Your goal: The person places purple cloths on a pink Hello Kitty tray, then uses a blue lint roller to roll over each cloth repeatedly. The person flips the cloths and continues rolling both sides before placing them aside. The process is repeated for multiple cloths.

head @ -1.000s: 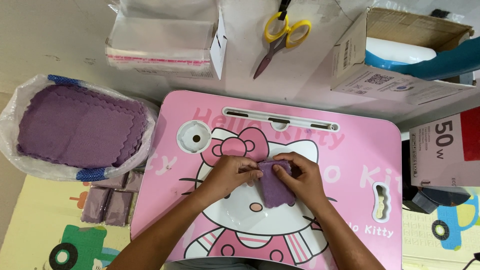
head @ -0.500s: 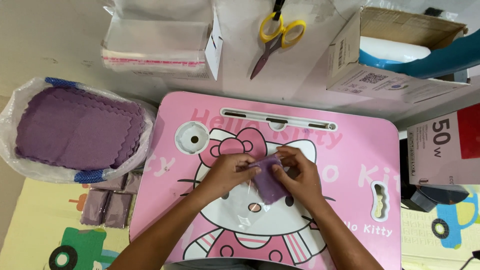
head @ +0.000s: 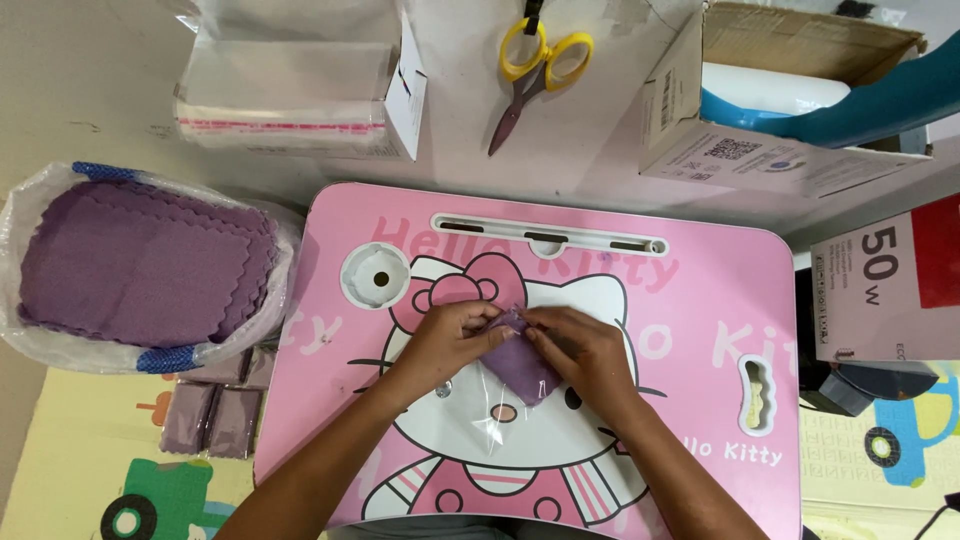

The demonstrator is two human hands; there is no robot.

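- The left hand [head: 452, 335] and the right hand [head: 582, 352] meet over the middle of the pink worktop [head: 700, 300], both with fingers curled and pinched on a small folded purple cloth [head: 520, 368].
- The cloth lies between the two hands, its upper end gripped at the fingertips and its lower corner resting on the worktop; a clear plastic sleeve [head: 492, 425] lies under and just below it.
- To the left, off the worktop, an open plastic bag [head: 40, 340] holds a stack of purple cloths [head: 140, 265] with scalloped edges.
- Just below that bag lie a few packed purple cloths [head: 212, 415] on the play mat [head: 80, 450].
- Above the worktop sit a box of clear sleeves [head: 300, 90], yellow-handled scissors [head: 535, 65] and an open cardboard box [head: 790, 110].
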